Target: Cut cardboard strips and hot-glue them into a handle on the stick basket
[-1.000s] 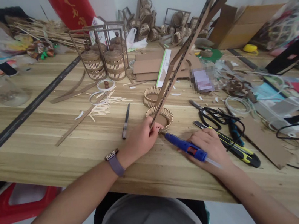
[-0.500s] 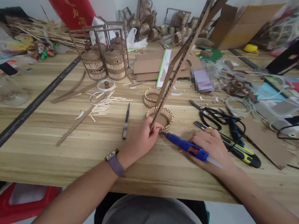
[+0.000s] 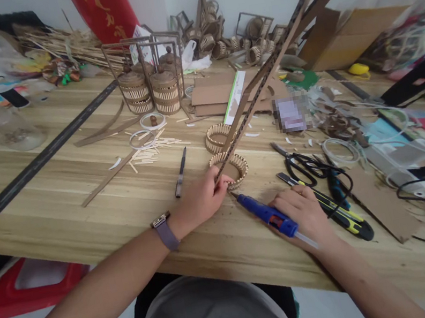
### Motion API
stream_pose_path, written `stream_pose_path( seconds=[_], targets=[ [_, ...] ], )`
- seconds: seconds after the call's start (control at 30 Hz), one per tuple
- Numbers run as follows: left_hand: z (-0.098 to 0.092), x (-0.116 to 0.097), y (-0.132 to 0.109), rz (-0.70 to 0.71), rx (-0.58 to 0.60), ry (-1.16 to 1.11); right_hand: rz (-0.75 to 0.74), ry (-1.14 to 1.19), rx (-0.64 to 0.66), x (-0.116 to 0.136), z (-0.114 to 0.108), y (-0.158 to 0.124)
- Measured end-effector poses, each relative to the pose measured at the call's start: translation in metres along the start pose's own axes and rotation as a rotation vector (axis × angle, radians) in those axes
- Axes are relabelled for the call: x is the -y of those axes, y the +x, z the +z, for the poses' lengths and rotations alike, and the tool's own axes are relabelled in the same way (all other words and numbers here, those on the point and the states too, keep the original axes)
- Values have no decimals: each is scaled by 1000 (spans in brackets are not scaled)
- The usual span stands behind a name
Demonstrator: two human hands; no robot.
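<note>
My left hand (image 3: 202, 196) is closed, pinching the low end of a long brown cardboard strip (image 3: 254, 104) at the near edge of a small round basket (image 3: 244, 172) walled with short pale sticks. From there the strip slants up and away to the right. In my right hand (image 3: 305, 214) is a blue hot glue gun (image 3: 264, 212) with a clear glue stick at its back. Its nozzle points at the basket's near side, close to my left fingertips. Behind stands a second stick-walled basket (image 3: 213, 138), partly covered by the strip.
To the right lie a yellow-black utility knife (image 3: 344, 215), scissors (image 3: 299, 166) and tangled cables. A pen (image 3: 181, 172) and loose sticks (image 3: 147, 156) lie left of the baskets. Lidded baskets (image 3: 165, 91) in frames stand farther back, near cardboard sheets (image 3: 205, 95).
The glue gun's nozzle has drawn back slightly from the basket's edge. My left hand keeps its pinch on the strip, and the whole view has shifted a little.
</note>
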State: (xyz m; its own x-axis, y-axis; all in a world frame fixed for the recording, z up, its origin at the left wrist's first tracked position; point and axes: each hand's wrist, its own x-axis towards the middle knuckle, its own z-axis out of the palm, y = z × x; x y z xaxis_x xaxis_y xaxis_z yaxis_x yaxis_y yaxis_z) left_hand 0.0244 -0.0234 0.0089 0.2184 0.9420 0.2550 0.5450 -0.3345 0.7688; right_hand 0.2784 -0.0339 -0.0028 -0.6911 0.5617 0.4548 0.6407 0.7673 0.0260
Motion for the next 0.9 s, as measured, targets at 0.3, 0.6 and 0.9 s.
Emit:
stream_pose_path(
  seconds=[0.3,0.6,0.9],
  targets=[
    [0,1,1,25,-9,-20,33,-26,-35,3,5,4],
    [-1,-1,1,6,-1,13,36,-39,-24,6,3,8],
    [1,2,1,25,-14,1,26,-62,-6,4,2,8]
  ],
)
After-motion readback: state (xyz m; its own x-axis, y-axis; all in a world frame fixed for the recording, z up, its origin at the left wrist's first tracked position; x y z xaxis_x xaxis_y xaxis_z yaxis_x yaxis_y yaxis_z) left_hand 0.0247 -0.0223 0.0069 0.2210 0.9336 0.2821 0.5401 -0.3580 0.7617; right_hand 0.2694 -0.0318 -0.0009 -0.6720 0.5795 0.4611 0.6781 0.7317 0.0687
